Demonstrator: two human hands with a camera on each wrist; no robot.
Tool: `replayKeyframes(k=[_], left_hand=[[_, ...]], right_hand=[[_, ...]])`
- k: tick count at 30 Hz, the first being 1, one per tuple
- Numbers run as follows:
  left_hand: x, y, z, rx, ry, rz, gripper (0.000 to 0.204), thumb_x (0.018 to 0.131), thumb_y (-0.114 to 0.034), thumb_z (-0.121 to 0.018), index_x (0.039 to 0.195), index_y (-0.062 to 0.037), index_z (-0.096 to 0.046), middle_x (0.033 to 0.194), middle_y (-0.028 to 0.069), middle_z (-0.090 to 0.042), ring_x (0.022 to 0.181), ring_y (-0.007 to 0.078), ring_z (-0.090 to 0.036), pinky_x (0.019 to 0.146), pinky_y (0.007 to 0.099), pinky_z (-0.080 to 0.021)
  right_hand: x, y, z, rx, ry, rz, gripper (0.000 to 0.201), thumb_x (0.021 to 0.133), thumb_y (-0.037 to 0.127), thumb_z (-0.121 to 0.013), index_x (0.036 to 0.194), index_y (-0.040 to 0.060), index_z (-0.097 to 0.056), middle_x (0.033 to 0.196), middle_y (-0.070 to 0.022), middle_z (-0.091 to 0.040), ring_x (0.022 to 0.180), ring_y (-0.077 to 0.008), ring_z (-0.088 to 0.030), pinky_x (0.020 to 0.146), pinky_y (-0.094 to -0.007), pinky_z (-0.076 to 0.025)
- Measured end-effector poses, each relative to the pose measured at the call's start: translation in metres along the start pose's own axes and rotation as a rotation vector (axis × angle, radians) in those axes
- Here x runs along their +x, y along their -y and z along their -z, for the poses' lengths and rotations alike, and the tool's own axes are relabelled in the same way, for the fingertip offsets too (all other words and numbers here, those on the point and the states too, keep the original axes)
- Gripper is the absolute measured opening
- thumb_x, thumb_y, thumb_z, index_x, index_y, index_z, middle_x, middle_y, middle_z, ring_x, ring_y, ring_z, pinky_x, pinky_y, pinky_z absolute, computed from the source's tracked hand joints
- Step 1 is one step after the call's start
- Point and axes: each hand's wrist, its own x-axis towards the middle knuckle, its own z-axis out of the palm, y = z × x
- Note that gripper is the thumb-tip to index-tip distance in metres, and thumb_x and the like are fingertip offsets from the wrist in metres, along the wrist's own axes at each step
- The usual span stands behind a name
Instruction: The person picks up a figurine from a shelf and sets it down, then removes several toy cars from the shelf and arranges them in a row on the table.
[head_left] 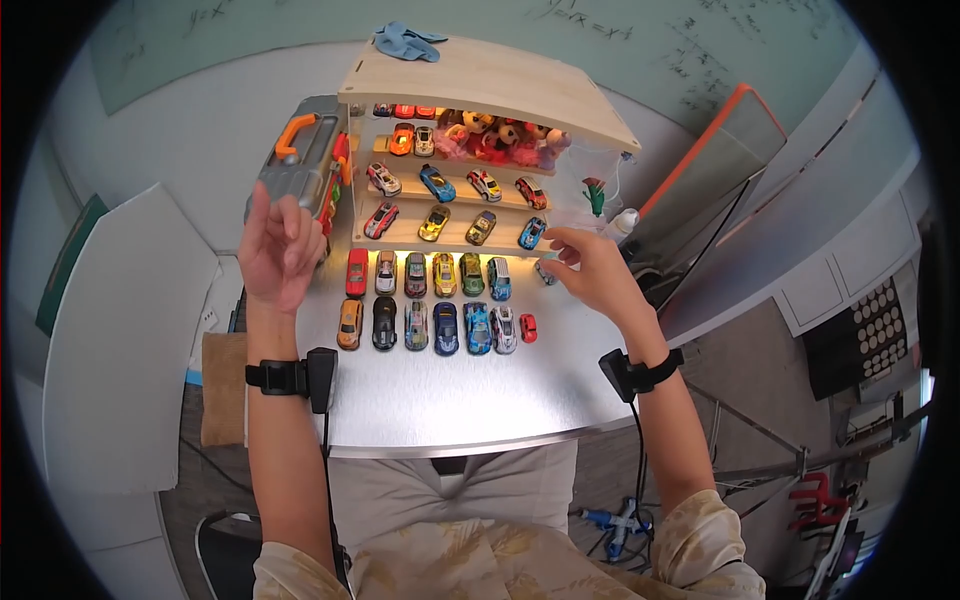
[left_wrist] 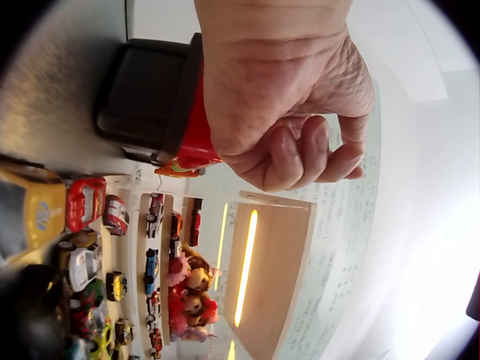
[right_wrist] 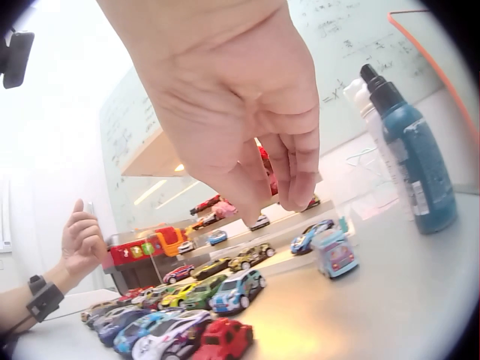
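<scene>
My right hand (head_left: 602, 278) hovers at the right end of the shelf, its thumb and fingers apart with nothing between them. Below it on the table stands a small pale-blue toy bus (right_wrist: 337, 253), mostly hidden in the head view. A blue toy car (head_left: 532, 233) sits on the lowest shelf step, close to the fingertips. Raised at the left of the shelf, my left hand (head_left: 283, 252) is empty, with loosely bent fingers. Two rows of toy cars, among them a dark blue car (head_left: 446, 329) and a small red car (head_left: 528, 328), line the metal table (head_left: 400, 400).
A lit wooden display shelf (head_left: 490, 65) holds more toy cars and several dolls (head_left: 490, 140); a blue cloth (head_left: 408, 42) lies on top. To the left stands a grey case with an orange handle (head_left: 295, 135). A teal spray bottle (right_wrist: 420, 165) stands at the right.
</scene>
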Motion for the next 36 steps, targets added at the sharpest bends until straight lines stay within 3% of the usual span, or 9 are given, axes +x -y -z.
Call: replayKeyframes(k=[3, 8, 11, 17, 29, 36], left_hand=[[0.001, 0.001, 0.0, 0.005, 0.005, 0.003, 0.059, 0.113, -0.049, -0.033, 0.071, -0.0114, -0.05, 0.049, -0.0025, -0.039, 0.04, 0.0071, -0.029, 0.039, 0.0227, -0.025], [0.002, 0.001, 0.004, -0.006, 0.001, 0.016, 0.059, 0.113, -0.05, -0.033, 0.072, -0.011, -0.051, 0.049, -0.0024, -0.039, 0.04, 0.0072, -0.029, 0.039, 0.0226, -0.025], [0.001, 0.001, 0.004, -0.01, 0.0, 0.013, 0.059, 0.113, -0.05, -0.033, 0.072, -0.0108, -0.051, 0.049, -0.0024, -0.039, 0.04, 0.0073, -0.029, 0.039, 0.0226, -0.025], [0.002, 0.001, 0.003, -0.017, 0.007, 0.002, 0.059, 0.113, -0.049, -0.033, 0.071, -0.0108, -0.05, 0.049, -0.0027, -0.039, 0.04, 0.0072, -0.028, 0.038, 0.0227, -0.025], [0.002, 0.0, 0.001, 0.004, -0.015, 0.002, 0.058, 0.113, -0.049, -0.035, 0.071, -0.0119, -0.049, 0.049, -0.003, -0.039, 0.039, 0.0074, -0.028, 0.038, 0.023, -0.024], [0.001, -0.001, 0.0, -0.01, -0.034, 0.018, 0.059, 0.112, -0.049, -0.037, 0.069, -0.0119, -0.053, 0.049, -0.0029, -0.041, 0.041, 0.007, -0.029, 0.041, 0.0241, -0.023]], right_hand=[[0.006, 0.016, -0.013, 0.021, 0.12, -0.047, 0.034, 0.088, 0.014, -0.08, 0.115, -0.0036, -0.071, 0.089, -0.0149, -0.075, 0.081, -0.0196, -0.073, 0.078, -0.0317, -0.058], [0.016, 0.025, -0.044, -0.122, 0.145, -0.049, 0.037, 0.081, 0.024, -0.085, 0.104, -0.0031, -0.073, 0.086, -0.0209, -0.075, 0.083, -0.0319, -0.076, 0.075, -0.0388, -0.06], [0.017, 0.029, -0.054, -0.143, 0.21, -0.123, 0.033, 0.08, 0.018, -0.084, 0.102, -0.0032, -0.071, 0.085, -0.025, -0.072, 0.083, -0.038, -0.074, 0.077, -0.0435, -0.059], [0.016, 0.02, -0.05, -0.171, 0.147, -0.089, 0.031, 0.077, 0.011, -0.08, 0.104, -0.0008, -0.07, 0.089, -0.0228, -0.073, 0.089, -0.0379, -0.073, 0.081, -0.0452, -0.058], [0.012, -0.001, -0.043, -0.144, 0.164, -0.108, 0.026, 0.078, 0.009, -0.078, 0.101, -0.0012, -0.07, 0.091, -0.0231, -0.073, 0.085, -0.04, -0.072, 0.078, -0.046, -0.058], [-0.007, 0.023, -0.015, -0.009, 0.057, -0.094, 0.021, 0.085, 0.011, -0.077, 0.1, -0.0037, -0.073, 0.086, -0.0213, -0.074, 0.079, -0.0325, -0.074, 0.074, -0.0393, -0.058]])
